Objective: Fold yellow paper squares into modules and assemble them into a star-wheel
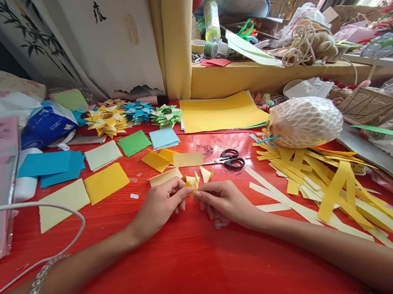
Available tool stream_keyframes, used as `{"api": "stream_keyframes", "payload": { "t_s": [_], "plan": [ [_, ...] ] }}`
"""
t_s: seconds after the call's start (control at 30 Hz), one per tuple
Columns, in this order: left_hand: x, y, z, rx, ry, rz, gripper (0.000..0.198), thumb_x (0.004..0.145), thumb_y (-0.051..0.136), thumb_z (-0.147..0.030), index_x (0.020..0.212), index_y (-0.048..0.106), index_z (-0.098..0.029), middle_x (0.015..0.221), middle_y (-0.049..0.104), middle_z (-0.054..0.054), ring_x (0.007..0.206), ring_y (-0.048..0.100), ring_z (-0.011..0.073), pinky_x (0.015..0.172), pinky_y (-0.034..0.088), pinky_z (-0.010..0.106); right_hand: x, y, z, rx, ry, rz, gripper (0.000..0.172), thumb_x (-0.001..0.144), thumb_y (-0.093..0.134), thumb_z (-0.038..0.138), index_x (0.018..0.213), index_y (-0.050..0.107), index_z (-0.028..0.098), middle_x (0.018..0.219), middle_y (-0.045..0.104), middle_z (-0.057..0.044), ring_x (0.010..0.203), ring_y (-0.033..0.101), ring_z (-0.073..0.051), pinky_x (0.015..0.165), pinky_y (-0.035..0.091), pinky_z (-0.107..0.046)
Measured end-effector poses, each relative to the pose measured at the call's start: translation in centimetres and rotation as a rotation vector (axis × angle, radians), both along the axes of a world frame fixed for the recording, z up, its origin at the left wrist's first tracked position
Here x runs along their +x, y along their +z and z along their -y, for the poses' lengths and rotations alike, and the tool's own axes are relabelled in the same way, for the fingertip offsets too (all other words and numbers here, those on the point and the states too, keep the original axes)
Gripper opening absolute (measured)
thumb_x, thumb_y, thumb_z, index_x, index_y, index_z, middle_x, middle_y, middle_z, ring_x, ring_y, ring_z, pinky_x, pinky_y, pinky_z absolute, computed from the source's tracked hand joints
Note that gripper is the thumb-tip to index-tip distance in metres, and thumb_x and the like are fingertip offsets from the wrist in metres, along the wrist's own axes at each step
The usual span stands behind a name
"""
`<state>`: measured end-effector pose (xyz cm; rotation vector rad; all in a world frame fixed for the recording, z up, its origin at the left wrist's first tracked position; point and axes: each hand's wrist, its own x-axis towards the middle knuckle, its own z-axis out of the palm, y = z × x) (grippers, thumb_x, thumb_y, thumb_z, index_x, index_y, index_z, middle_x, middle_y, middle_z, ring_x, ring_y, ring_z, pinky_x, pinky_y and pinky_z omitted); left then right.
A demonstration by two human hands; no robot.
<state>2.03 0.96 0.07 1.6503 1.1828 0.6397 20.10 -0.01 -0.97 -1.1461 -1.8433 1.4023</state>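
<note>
- Fingers (183, 194) are closed on folded paper (192, 181), pinched between left hand (160, 201) and right hand (227, 197)!
- The red table (196, 273) is strewn with strips (335, 190); the ledge (235, 80) is piled high.
- Forearms (311, 236) are angled inward.

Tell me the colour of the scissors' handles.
The scissors' handles are black; the head view shows them best.

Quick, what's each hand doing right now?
Left hand: closed, pinching the small yellow folded paper.
Right hand: closed, fingertips pinched on the same paper.
</note>
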Motion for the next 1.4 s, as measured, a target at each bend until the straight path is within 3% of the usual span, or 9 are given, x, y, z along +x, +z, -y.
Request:
{"api": "stream_keyframes", "payload": {
  "t_s": [0.2, 0.5, 0.7, 0.97, 1.1, 1.2, 1.23, 1.33, 1.4],
  "plan": [
    [-0.2, -0.3, 0.1, 0.113, -0.036, -0.075, 0.033, 0.088, 0.039, -0.038, 0.062, 0.043, -0.018, 0.051, 0.043, -0.006, 0.049, 0.038, 0.008, 0.049, 0.03, 0.02, 0.0, 0.1, 0.0, -0.03, 0.048, 0.003, 0.032, 0.087, 0.043, 0.036, 0.065, 0.051, 0.015, 0.051, 0.048, 0.002, 0.044, 0.049, -0.007, 0.042, 0.034, -0.016],
    [-0.1, -0.3, 0.3, 0.147, -0.158, -0.053, 0.025, 0.089, 0.038, -0.033, 0.075, 0.053, -0.019, 0.055, 0.042, -0.006, 0.05, 0.036, 0.0087, 0.05, 0.03, 0.021, 0.0, 0.6, 0.2, -0.136, 0.132, -0.034, 0.035, 0.085, 0.044, 0.043, 0.069, 0.054, 0.014, 0.056, 0.05, 0.001, 0.042, 0.046, -0.006, 0.039, 0.036, -0.017],
    [-0.1, -0.6, 0.4, 0.127, -0.067, 0.12, 0.011, 0.09, 0.037, -0.032, 0.095, 0.042, -0.023, 0.057, 0.042, -0.007, 0.056, 0.043, 0.0105, 0.057, 0.034, 0.022, -0.1, 0.4, 0.0, -0.113, 0.03, -0.086, 0.04, 0.086, 0.04, 0.047, 0.068, 0.053, 0.014, 0.055, 0.049, 0.002, 0.04, 0.041, -0.004, 0.039, 0.032, -0.016],
    [0.4, -0.3, 1.6, 0.203, 0.057, 0.28, 0.009, 0.091, 0.034, -0.03, 0.095, 0.033, -0.022, 0.058, 0.041, -0.007, 0.055, 0.041, 0.0102, 0.053, 0.032, 0.022, -0.2, -0.4, 0.0, 0.036, -0.045, -0.17, 0.035, 0.088, 0.038, 0.046, 0.076, 0.05, 0.016, 0.05, 0.04, 0.005, 0.043, 0.034, -0.006, 0.042, 0.028, -0.017],
    [-0.7, 0.4, 1.0, 0.376, 0.287, 0.251, 0.007, 0.091, 0.032, -0.03, 0.094, 0.031, -0.023, 0.067, 0.046, -0.004, 0.057, 0.044, 0.0105, 0.053, 0.036, 0.022, 0.0, -0.2, -0.2, 0.092, -0.134, -0.147, 0.038, 0.089, 0.031, 0.046, 0.072, 0.046, 0.016, 0.047, 0.032, 0.007, 0.041, 0.028, -0.006, 0.041, 0.024, -0.019],
    [-2.4, 0.8, -0.4, 0.723, 0.425, 0.001, 0.01, 0.092, 0.03, -0.027, 0.1, 0.031, -0.022, 0.08, 0.052, 0.001, 0.07, 0.052, 0.0137, 0.062, 0.044, 0.027, -0.1, -0.1, -0.3, 0.127, -0.111, -0.118, 0.04, 0.087, 0.037, 0.046, 0.065, 0.049, 0.015, 0.049, 0.035, 0.006, 0.044, 0.03, -0.006, 0.043, 0.025, -0.019],
    [-2.8, 0.8, -0.8, 0.837, 0.368, -0.172, 0.014, 0.091, 0.029, -0.026, 0.103, 0.033, -0.02, 0.085, 0.053, 0.004, 0.076, 0.054, 0.0153, 0.066, 0.045, 0.029, -0.1, -0.1, -0.2, 0.136, -0.085, -0.103, 0.042, 0.085, 0.041, 0.047, 0.061, 0.05, 0.014, 0.05, 0.038, 0.005, 0.046, 0.032, -0.006, 0.044, 0.026, -0.019],
    [-3.5, 0.7, -1.7, 0.963, 0.166, -0.389, 0.017, 0.084, 0.048, -0.031, 0.096, 0.049, -0.018, 0.09, 0.059, 0.007, 0.086, 0.055, 0.0215, 0.075, 0.043, 0.035, -0.4, 0.0, 0.0, 0.138, -0.039, -0.064, 0.046, 0.081, 0.048, 0.049, 0.052, 0.047, 0.014, 0.048, 0.043, 0.004, 0.044, 0.034, -0.005, 0.043, 0.026, -0.019],
    [-3.5, 0.5, -1.9, 1.162, 0.027, -0.695, 0.018, 0.085, 0.046, -0.028, 0.097, 0.054, -0.017, 0.093, 0.061, 0.011, 0.088, 0.055, 0.0242, 0.076, 0.042, 0.037, -0.5, 0.1, 0.3, 0.155, -0.025, -0.028, 0.048, 0.076, 0.053, 0.052, 0.049, 0.044, 0.014, 0.046, 0.043, 0.004, 0.042, 0.033, -0.005, 0.041, 0.024, -0.018]
  ]
}}
